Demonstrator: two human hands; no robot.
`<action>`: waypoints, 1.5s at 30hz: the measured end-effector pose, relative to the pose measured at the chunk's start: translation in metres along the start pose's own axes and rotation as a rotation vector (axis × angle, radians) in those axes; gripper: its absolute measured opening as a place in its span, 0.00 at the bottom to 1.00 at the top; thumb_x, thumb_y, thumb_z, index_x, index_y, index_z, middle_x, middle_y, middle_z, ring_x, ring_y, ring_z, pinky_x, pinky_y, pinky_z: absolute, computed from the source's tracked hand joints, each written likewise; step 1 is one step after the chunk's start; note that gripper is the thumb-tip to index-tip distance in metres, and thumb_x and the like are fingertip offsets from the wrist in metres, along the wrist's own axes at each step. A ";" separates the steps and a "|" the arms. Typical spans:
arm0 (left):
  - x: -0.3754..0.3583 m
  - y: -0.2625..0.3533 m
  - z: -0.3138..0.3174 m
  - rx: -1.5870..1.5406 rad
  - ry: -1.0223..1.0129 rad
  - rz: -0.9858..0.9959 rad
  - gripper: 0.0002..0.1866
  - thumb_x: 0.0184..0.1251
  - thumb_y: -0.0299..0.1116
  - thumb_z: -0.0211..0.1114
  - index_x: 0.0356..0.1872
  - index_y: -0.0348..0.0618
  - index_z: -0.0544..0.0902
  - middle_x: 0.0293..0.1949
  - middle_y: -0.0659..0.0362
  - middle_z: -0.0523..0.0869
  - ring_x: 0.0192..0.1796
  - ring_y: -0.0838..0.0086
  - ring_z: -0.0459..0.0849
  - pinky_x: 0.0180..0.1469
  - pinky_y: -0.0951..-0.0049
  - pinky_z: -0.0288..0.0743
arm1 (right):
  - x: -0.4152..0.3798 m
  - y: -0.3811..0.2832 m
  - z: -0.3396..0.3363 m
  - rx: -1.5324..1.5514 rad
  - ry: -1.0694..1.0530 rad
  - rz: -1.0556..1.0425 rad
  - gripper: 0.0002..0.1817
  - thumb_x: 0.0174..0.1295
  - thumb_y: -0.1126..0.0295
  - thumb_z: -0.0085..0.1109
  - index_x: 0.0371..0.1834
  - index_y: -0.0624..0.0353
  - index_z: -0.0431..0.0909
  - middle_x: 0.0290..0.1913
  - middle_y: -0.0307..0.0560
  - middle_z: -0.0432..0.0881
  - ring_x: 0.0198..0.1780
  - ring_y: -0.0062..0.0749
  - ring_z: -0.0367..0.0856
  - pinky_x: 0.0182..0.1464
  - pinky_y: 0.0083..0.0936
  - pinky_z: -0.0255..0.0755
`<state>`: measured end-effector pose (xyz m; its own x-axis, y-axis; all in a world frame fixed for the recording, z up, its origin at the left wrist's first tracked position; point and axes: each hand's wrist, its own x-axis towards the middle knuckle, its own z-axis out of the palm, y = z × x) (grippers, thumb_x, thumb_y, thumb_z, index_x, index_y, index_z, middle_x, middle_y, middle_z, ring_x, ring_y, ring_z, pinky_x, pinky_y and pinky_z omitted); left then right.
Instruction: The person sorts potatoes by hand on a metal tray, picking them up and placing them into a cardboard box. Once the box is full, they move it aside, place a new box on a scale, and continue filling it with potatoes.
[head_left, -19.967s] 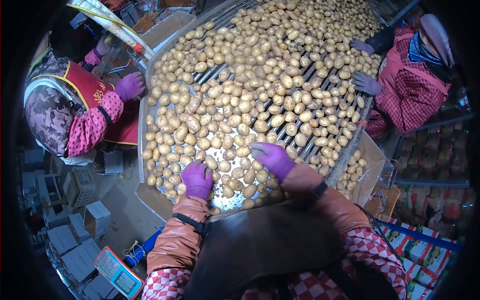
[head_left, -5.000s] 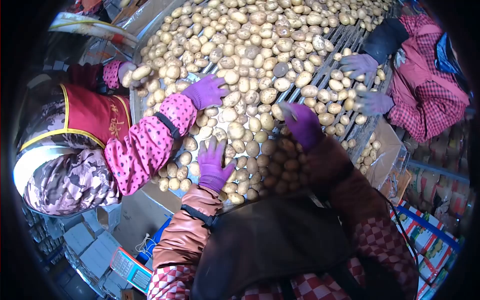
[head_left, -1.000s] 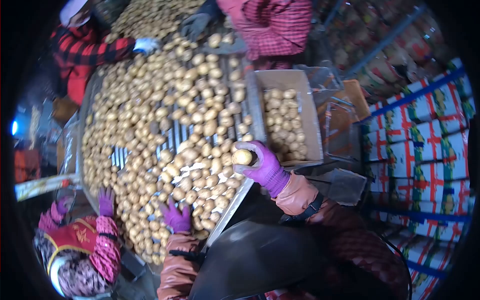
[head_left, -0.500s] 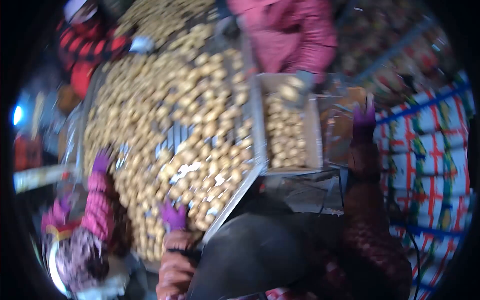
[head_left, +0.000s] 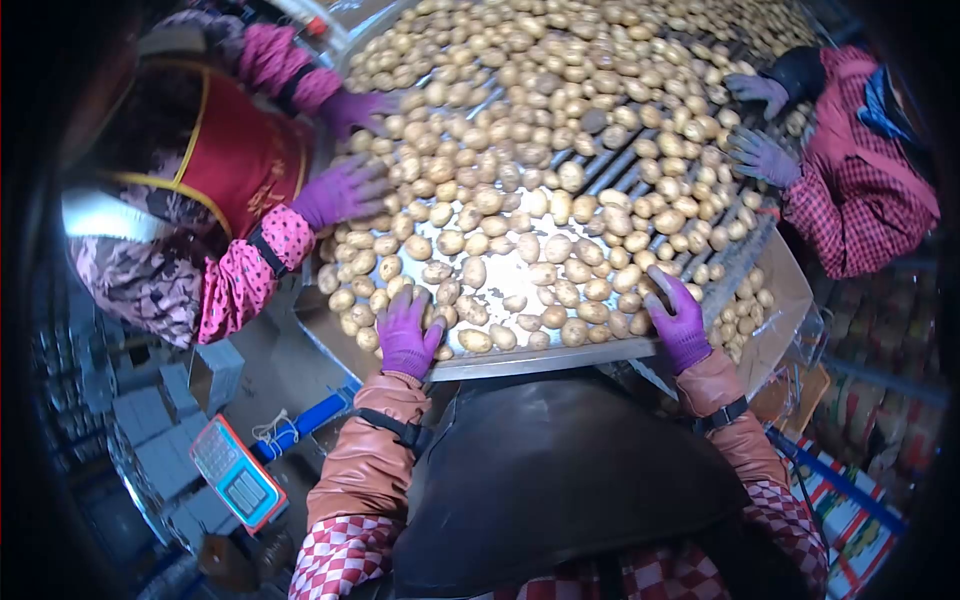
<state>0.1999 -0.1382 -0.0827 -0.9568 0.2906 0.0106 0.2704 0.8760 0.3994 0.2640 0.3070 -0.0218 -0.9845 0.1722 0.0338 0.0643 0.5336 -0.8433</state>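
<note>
Potatoes (head_left: 475, 270) cover the metal sorting table (head_left: 590, 357) in front of me. My left hand (head_left: 405, 338), in a purple glove, lies over potatoes at the table's near left edge with its fingers spread. At the near right corner, my right hand (head_left: 682, 325), gloved alike, has its fingers apart beside several potatoes. Neither hand is wrapped round a potato. Dark roller bars (head_left: 610, 170) show between the potatoes farther back.
A co-worker's gloved hands (head_left: 345, 193) reach in from the left; another's grey-purple gloves (head_left: 765, 158) are at the right. A cardboard box (head_left: 790, 290) with potatoes adjoins the right edge. A digital scale (head_left: 240, 475) stands at lower left, printed cartons (head_left: 850, 530) at lower right.
My view has swung from the right to face the table squarely. My right hand has come from beyond the potato box to the table's edge. My left hand stays over the potatoes.
</note>
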 end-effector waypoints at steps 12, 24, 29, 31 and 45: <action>0.007 -0.012 -0.004 -0.027 0.072 -0.164 0.25 0.52 0.40 0.68 0.54 0.54 0.80 0.60 0.47 0.74 0.63 0.47 0.70 0.63 0.45 0.61 | 0.040 -0.049 0.156 -0.319 -0.649 -0.714 0.22 0.49 0.64 0.67 0.51 0.48 0.82 0.50 0.48 0.82 0.53 0.47 0.80 0.56 0.44 0.72; 0.158 0.024 0.024 0.091 -0.068 -0.224 0.40 0.54 0.63 0.67 0.70 0.66 0.72 0.77 0.47 0.57 0.78 0.48 0.53 0.71 0.28 0.42 | 0.073 -0.058 0.146 -0.883 -0.478 -0.130 0.44 0.50 0.46 0.70 0.71 0.47 0.68 0.75 0.58 0.60 0.75 0.68 0.53 0.72 0.65 0.48; 0.062 0.008 0.018 -0.017 -0.096 0.157 0.37 0.53 0.56 0.70 0.68 0.63 0.73 0.70 0.51 0.67 0.74 0.44 0.58 0.72 0.33 0.46 | 0.056 -0.045 0.136 -0.591 -0.665 -0.479 0.31 0.52 0.50 0.70 0.60 0.46 0.79 0.68 0.50 0.72 0.71 0.59 0.63 0.71 0.66 0.50; 0.040 -0.007 0.002 0.030 -0.090 0.073 0.37 0.52 0.51 0.71 0.67 0.59 0.73 0.69 0.52 0.69 0.73 0.44 0.60 0.71 0.36 0.49 | 0.056 -0.041 0.129 -0.506 -0.641 -0.541 0.25 0.53 0.53 0.68 0.55 0.46 0.82 0.64 0.46 0.77 0.70 0.57 0.65 0.70 0.65 0.51; 0.005 0.025 0.035 -0.015 0.182 0.115 0.27 0.54 0.43 0.68 0.57 0.52 0.78 0.64 0.51 0.74 0.67 0.48 0.69 0.66 0.42 0.61 | 0.169 -0.084 0.184 -0.244 -0.255 -0.644 0.19 0.59 0.64 0.64 0.53 0.54 0.83 0.50 0.52 0.85 0.55 0.50 0.80 0.60 0.45 0.71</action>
<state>0.2061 -0.1015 -0.1046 -0.9237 0.3123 0.2219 0.3783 0.8350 0.3996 0.0622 0.1389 -0.0440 -0.8448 -0.4203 0.3312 -0.5347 0.6384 -0.5537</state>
